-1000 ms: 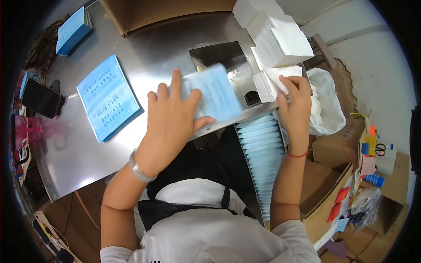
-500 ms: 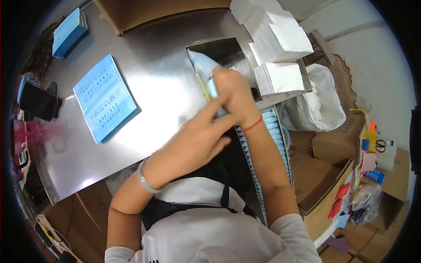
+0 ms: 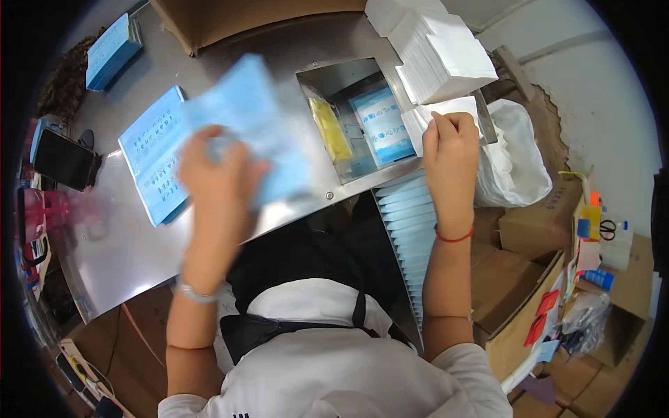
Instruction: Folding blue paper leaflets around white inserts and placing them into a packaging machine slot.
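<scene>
The broad, brushed-looking grey metal table (image 3: 104, 244) fills the centre and left of the frame, its glossy surface likely slippery under thin film. A brown cardboard box (image 3: 265, 19) with stiff, flat walls stands at the top. The tall stack of folded white sheets (image 3: 435, 59) at upper right looks papery, its layered edges fairly square. Below the table edge, right of centre, runs a row of pale blue, ridged, thin-edged pieces (image 3: 410, 233). The flat blue printed stack (image 3: 150, 157) lies left of centre. Over its right side, the smooth, limp-looking blue rectangular packet (image 3: 244, 90) is blurred beside the left hand (image 3: 217, 174), whose fingers are curled; I cannot tell how firmly they close on it. Carrying it by an edge, kept flat, should avoid creases. At right, the right hand (image 3: 449, 153) has its bent fingertips on the low pile of folded white sheets (image 3: 412, 124); whether a sheet is pinched between them does not show. A light pinch at one corner would probably part a single layer best. In the recess between the hands lie a flat blue-and-white printed packet (image 3: 383, 125) and a narrower, glossy yellow packet (image 3: 329, 129).
</scene>
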Demonstrator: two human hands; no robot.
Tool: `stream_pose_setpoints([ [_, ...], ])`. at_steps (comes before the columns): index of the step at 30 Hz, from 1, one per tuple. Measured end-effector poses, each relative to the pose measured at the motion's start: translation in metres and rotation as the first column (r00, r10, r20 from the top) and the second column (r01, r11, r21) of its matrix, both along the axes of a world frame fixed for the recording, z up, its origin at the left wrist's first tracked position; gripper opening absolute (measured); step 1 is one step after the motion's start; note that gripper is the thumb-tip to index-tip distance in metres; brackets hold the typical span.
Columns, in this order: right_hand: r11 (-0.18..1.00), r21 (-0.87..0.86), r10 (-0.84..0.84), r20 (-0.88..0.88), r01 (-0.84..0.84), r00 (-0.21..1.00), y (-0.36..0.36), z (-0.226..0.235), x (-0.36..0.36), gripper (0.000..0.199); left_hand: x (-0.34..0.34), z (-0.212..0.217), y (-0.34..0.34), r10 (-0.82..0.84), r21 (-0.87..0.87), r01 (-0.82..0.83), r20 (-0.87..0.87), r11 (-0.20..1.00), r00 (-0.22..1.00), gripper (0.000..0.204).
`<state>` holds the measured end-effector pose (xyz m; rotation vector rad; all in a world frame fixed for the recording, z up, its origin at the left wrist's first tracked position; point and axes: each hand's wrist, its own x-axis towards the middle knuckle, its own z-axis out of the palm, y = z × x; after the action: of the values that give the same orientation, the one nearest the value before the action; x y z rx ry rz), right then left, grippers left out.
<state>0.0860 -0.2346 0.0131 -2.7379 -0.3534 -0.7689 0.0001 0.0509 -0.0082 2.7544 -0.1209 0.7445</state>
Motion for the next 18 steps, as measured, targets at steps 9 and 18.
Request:
stream_pose_setpoints([
  [9, 0.878, 0.066, 0.471, 0.059, -0.474, 0.88, 0.041, 0.006, -0.055, 0.021, -0.006, -0.008, -0.035, -0.344, -0.138, 0.322, -0.184, 0.936, 0.921, 0.049],
  [18, 0.746, 0.091, 0.666, -0.078, -0.66, 0.742, 0.098, -0.034, -0.022, 0.022, -0.008, -0.005, -0.035, -0.291, -0.026, 0.29, -0.056, 0.957, 0.955, 0.04],
])
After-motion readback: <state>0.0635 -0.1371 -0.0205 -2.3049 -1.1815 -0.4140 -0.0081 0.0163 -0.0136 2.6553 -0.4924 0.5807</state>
